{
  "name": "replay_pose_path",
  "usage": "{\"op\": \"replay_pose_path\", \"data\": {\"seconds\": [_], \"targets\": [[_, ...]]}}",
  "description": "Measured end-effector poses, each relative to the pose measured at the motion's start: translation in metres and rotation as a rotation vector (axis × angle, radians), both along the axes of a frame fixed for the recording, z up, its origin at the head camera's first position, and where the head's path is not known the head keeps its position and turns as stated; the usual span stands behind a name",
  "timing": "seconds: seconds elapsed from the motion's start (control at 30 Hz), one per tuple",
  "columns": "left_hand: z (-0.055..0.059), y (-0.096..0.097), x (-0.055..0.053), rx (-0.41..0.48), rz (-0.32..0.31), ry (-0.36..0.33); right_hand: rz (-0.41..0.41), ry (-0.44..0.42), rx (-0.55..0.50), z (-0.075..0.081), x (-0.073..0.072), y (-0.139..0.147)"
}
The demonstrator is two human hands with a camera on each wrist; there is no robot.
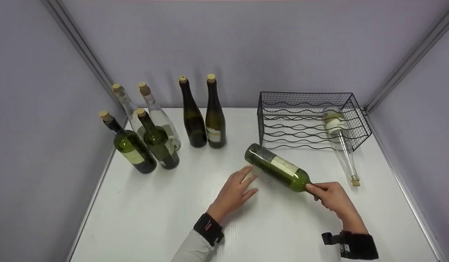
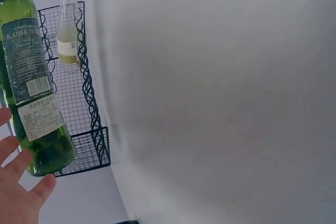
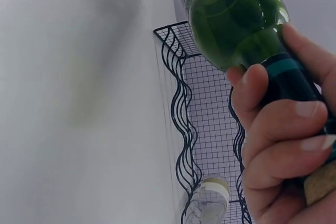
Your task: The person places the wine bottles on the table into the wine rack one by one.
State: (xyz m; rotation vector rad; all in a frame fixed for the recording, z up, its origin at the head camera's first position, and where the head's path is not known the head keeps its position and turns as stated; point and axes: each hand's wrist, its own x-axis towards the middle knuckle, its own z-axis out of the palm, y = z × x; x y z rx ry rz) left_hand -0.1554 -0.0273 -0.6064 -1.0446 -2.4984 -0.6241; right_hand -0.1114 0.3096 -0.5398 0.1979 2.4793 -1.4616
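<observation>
A green wine bottle [image 1: 279,168] is tilted above the table, its base toward the upper left in the head view. My right hand [image 1: 331,198] grips it by the neck; in the right wrist view the fingers [image 3: 283,124] curl round the dark neck, with the cork [image 3: 321,183] below them. Close to the bottle's base is my left hand [image 1: 236,190], its fingers spread; whether they touch the glass I cannot tell. Behind the bottle stands a black wire wine rack [image 1: 297,120]. A clear bottle [image 1: 342,145] lies in its right end, corked neck toward me.
Two dark bottles [image 1: 195,125] [image 1: 215,123] stand near the back wall. Farther left, two green bottles [image 1: 134,151] [image 1: 160,143] stand in front of two clear ones [image 1: 160,116] [image 1: 129,105]. Grey panels [image 1: 224,47] enclose the white table [image 1: 155,214] at the back and sides.
</observation>
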Motion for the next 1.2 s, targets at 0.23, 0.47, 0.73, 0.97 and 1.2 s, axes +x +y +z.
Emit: {"op": "replay_pose_path", "data": {"seconds": [0.23,0.47,0.73,0.97,1.2], "targets": [[-0.004,0.003,0.003,0.017,-0.001,-0.136,-0.076,-0.028,0.030,0.003,0.003,0.014],[-0.005,0.006,0.004,0.006,-0.009,-0.180,-0.111,-0.037,0.039,0.007,0.005,0.026],[-0.005,0.007,0.005,-0.008,-0.009,-0.221,-0.148,-0.049,0.070,0.008,0.009,0.038],[0.002,0.009,0.004,-0.003,-0.003,-0.253,-0.212,-0.068,0.076,0.007,0.012,0.048],[0.004,0.014,0.004,-0.017,-0.006,-0.285,-0.260,-0.086,0.064,0.008,0.016,0.059]]}}
